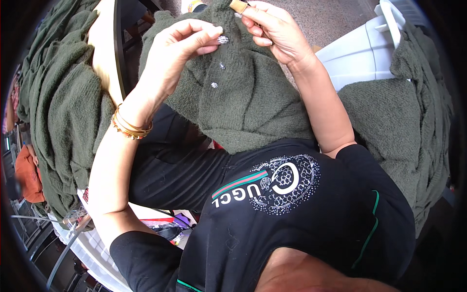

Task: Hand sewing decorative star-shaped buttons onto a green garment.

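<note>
A dark green fuzzy knit garment (243,97) lies across my lap. Down its front run small sparkly buttons (214,85). My left hand (182,46), with gold bangles at the wrist, is closed in a pinch at the upper sparkly button (223,40). To its right, my right hand (282,36) is raised over the top of the garment with its fingers curled together. A tan band or wrap (238,6) shows at its fingertips. Whatever lies inside those fingers is mostly hidden.
More green knit pieces are heaped on a pale table (104,48) with a dark edge at left. At right stands a white plastic bin (355,53) with green knitwear (384,117) beside and over it. An orange item (29,173) shows at far left.
</note>
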`<state>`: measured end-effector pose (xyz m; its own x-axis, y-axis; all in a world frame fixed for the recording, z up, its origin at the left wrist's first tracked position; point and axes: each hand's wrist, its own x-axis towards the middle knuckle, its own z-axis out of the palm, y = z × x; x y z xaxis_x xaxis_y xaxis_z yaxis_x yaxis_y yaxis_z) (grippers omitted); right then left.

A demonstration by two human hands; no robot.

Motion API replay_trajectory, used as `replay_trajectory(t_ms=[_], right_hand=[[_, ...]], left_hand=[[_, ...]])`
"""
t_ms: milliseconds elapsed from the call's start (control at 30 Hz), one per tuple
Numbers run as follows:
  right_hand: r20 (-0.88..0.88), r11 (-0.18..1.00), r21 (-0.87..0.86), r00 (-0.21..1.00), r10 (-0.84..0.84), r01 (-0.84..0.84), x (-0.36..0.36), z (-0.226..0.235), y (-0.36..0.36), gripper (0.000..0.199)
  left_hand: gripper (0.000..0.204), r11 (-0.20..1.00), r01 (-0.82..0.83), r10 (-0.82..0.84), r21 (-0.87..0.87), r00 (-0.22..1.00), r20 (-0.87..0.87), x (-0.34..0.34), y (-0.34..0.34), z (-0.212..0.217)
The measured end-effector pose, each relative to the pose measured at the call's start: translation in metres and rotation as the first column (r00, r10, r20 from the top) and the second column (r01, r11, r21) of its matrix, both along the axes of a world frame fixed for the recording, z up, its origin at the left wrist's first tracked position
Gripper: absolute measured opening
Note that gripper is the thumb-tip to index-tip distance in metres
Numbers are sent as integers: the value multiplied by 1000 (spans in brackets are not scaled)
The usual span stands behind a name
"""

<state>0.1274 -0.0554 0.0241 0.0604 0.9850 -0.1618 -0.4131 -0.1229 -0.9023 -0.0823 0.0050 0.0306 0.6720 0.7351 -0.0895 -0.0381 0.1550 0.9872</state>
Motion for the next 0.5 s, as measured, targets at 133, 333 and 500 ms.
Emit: replay_trajectory(t_ms=[133,333,500], right_hand=[[227,997,-81,974,12,7,4,5,-8,16],[487,978,190,873,-15,-89,13,-26,-22,35],[581,921,354,810,-79,-164,8,-17,-28,33]], left_hand=[[17,984,40,-26,-173,996,82,-5,6,-2],[17,991,18,-12,-132,999,41,-9,3,5],[17,993,6,-3,120,1000,-30,-15,9,3]])
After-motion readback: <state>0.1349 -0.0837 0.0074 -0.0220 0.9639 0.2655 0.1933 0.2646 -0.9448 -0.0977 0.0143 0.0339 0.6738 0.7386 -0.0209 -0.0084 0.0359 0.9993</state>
